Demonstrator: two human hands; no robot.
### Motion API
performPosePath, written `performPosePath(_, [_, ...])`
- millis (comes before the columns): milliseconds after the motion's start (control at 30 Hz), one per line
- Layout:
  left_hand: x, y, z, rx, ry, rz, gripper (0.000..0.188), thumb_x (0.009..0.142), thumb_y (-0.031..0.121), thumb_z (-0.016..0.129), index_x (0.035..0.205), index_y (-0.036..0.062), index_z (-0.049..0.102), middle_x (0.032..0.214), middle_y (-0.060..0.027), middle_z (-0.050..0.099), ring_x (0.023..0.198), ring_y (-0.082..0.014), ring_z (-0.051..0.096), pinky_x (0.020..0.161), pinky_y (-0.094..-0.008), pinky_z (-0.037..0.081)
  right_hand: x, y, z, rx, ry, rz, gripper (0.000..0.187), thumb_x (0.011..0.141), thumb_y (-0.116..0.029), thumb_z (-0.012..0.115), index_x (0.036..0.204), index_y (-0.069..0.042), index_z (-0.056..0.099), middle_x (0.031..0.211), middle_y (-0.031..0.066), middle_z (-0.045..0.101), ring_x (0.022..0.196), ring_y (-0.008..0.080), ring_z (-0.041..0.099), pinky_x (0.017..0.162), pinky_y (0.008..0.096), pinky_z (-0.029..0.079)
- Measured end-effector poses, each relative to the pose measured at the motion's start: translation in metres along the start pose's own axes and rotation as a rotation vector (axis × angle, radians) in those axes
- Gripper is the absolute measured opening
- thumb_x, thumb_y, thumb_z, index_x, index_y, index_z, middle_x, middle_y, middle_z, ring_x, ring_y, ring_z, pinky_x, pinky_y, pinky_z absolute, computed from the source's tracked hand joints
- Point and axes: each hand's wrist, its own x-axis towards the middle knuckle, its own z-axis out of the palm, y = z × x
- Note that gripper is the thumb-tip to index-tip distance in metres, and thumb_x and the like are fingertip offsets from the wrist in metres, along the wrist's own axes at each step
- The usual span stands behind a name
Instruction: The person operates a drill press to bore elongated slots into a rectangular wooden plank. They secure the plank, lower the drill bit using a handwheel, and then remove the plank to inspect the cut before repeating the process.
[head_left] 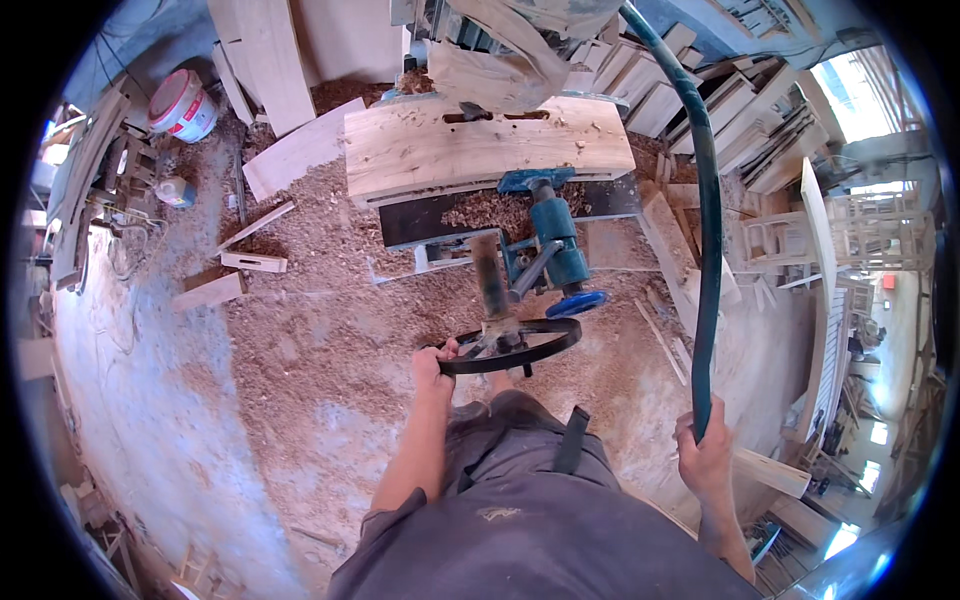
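My left hand is closed round the rim of a black handwheel, which sits on a shaft in front of the machine. My right hand grips the lower end of a long dark green lever that curves up to the top of the machine. A pale wooden board lies across the machine's table, with two dark slots near its far edge. A teal clamp with a small blue handwheel presses against the board's near side. Pale sheeting hides the machine's head.
Wood shavings cover the floor around me. At the left stand a white bucket with a red lid and a small jug. Stacked planks fill the back right; wooden frames stand farther right. Loose offcuts lie left of the machine.
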Motion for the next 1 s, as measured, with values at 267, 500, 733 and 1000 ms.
performPosePath(267, [0.042, 0.006, -0.013, -0.109, 0.103, -0.191, 0.022, 0.069, -0.013, 0.039, 0.091, -0.0110, 0.035, 0.089, -0.0244, 0.049, 0.080, -0.0302, 0.060, 0.067, -0.0386, 0.057, 0.011, 0.007, 0.005, 0.026, -0.004, 0.034, 0.032, 0.084, 0.004, 0.057, 0.114, -0.003, 0.046, 0.080, 0.0156, 0.065, 0.071, 0.0325, 0.067, 0.062, 0.0404, 0.051])
performPosePath(500, [0.064, -0.025, -0.040, -0.096, -0.315, -0.060, 0.014, 0.075, -0.006, 0.047, 0.089, -0.0072, 0.046, 0.087, -0.0218, 0.054, 0.082, -0.0307, 0.060, 0.079, -0.0436, 0.055, 0.018, 0.026, 0.006, 0.049, 0.018, -0.007, 0.030, 0.085, 0.004, 0.056, 0.112, -0.003, 0.045, 0.076, 0.0134, 0.063, 0.068, 0.0293, 0.067, 0.060, 0.0382, 0.050])
performPosePath(733, [0.060, -0.049, -0.037, -0.012, -0.397, 0.195, 0.008, 0.081, 0.004, 0.052, 0.081, -0.0032, 0.056, 0.086, -0.0218, 0.060, 0.084, -0.0343, 0.061, 0.089, -0.0480, 0.052, 0.031, 0.053, 0.035, 0.004, 0.056, -0.052, 0.027, 0.086, 0.000, 0.057, 0.111, -0.004, 0.045, 0.071, 0.0145, 0.060, 0.065, 0.0319, 0.065, 0.058, 0.0412, 0.048])
performPosePath(1000, [0.015, -0.043, -0.010, 0.253, -0.148, 0.356, 0.016, 0.083, 0.010, 0.050, 0.085, -0.0038, 0.058, 0.089, -0.0249, 0.063, 0.079, -0.0353, 0.062, 0.085, -0.0466, 0.055, 0.053, 0.075, 0.087, 0.035, 0.078, -0.135, 0.040, 0.085, -0.002, 0.057, 0.122, -0.003, 0.043, 0.081, 0.0240, 0.063, 0.077, 0.0445, 0.064, 0.067, 0.0490, 0.050])
